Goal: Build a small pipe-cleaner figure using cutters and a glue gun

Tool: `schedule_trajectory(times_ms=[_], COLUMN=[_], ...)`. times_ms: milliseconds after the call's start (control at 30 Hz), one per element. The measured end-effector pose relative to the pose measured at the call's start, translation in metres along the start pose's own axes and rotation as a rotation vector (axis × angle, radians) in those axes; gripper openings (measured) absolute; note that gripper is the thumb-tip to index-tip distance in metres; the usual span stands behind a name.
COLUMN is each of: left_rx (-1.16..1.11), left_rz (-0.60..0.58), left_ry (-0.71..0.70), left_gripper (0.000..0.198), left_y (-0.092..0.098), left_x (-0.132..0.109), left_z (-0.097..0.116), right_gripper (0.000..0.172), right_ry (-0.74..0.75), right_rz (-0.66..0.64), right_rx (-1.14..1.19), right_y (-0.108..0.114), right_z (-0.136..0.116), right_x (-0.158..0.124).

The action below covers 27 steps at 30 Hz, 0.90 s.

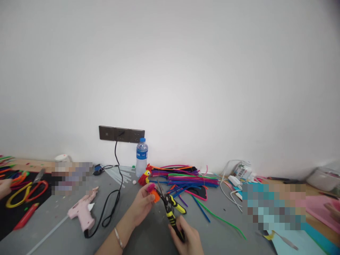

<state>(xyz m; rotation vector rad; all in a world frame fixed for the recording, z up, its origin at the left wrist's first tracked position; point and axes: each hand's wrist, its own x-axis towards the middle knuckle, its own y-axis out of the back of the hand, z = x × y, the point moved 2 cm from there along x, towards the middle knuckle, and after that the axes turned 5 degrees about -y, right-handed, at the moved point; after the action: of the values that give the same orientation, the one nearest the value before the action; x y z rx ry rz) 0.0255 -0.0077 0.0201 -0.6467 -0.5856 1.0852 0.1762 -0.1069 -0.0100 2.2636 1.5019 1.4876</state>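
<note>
Magenta and orange, a small two-coloured piece (155,196) is pinched between the thumb and fingers of my left hand (138,208), at that hand's 2 o'clock in the head view. From my right hand (188,235) it lies toward 10 o'clock. That right hand is wrapped around one grip of the dark metal pliers with yellow-and-black handles (169,205); the other grip splays away at about 12 o'clock of the hand, and the jaws point to 11 o'clock, close beside the orange part. I cannot tell whether they touch it.

For room, the grey tabletop (148,237) is bare between my wrists, and again at 3 o'clock of my right hand, below a long green pipe cleaner (220,217) slanting toward 4 o'clock. A plain white wall (170,88) bounds 12 o'clock. Just past my left fingertips stands a red-and-yellow bird-like figure (145,177), near a clear plastic bottle with a blue cap (141,164). A heap of multicoloured pipe cleaners (196,180) crowds 12 o'clock of my right hand; a pale pink glue gun (83,212) rests at 9 o'clock of my left.

My piece shows magenta toward 11 o'clock and orange toward 5, compact and bright; finer shape is too small to read.
</note>
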Motion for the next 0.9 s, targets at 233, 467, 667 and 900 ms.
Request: schedule_trajectory(times_ms=[233, 467, 667, 900], left_rx=[-0.001, 0.055, 0.088, 0.145], left_rz=[0.036, 0.057, 0.001, -0.037], left_ry=[-0.061, -0.101, -0.155, -0.245], left_gripper=[0.042, 0.044, 0.037, 0.038], left_y=[0.004, 0.005, 0.0007, -0.0019], left_x=[0.0017, 0.0021, 0.0023, 0.003], left_z=[-0.0025, -0.0015, 0.0024, 0.0044], right_gripper=[0.032, 0.031, 0.029, 0.027], right_ry=[0.027, 0.038, 0.062, 0.092], right_rz=[0.018, 0.019, 0.044, 0.079], right_rx=[-0.058, -0.072, -0.049, -0.072], right_y=[-0.0024, -0.0031, -0.0038, -0.0053], right_z=[0.0014, 0.0004, -0.0014, -0.0018], right_x=[-0.0032, -0.005, -0.0048, -0.0057])
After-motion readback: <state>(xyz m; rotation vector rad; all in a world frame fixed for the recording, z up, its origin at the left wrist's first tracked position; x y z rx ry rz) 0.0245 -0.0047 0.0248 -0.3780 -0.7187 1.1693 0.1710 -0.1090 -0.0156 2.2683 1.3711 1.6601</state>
